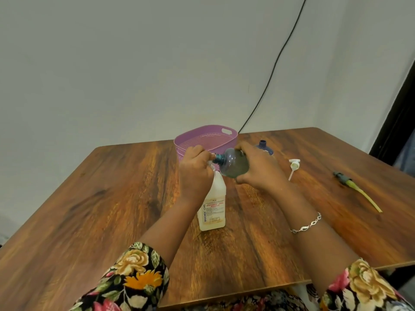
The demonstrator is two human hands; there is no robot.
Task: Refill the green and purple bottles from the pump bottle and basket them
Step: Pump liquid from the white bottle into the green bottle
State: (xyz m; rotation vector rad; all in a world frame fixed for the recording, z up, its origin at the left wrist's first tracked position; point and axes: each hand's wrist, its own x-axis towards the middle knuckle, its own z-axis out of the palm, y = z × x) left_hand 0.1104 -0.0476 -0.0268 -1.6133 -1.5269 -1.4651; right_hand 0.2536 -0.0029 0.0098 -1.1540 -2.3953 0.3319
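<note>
A white pump bottle [213, 205] with a red-lettered label stands mid-table. My left hand [195, 173] is closed over its pump head, which is hidden under my fingers. My right hand [258, 169] grips the green bottle [233, 163], held on its side above the table with its teal neck pointing left against the fingers of my left hand. The purple bottle [264, 147] stands uncapped just behind my right hand. The purple basket [224, 133] sits at the back with no bottles showing inside it.
A white pump cap [294, 165] lies on the wooden table [112, 198] to the right of my hands. Farther right lies a dark cap with a long green dip tube [357, 189]. A black cable [269, 75] runs down the wall.
</note>
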